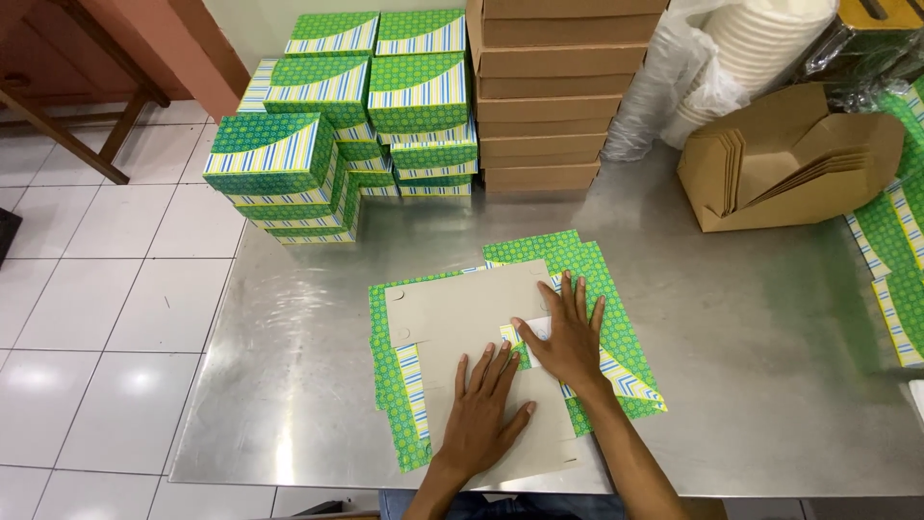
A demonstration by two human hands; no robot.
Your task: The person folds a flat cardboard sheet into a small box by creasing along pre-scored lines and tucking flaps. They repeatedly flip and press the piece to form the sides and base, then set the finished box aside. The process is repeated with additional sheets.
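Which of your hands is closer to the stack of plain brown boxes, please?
Right. The right hand lies on the flat carton, nearer the brown boxes at the table's back; the left hand sits lower, nearer you.

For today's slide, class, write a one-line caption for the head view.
Both hands, left and right, press a flat green box blank on a steel table beside folded boxes.
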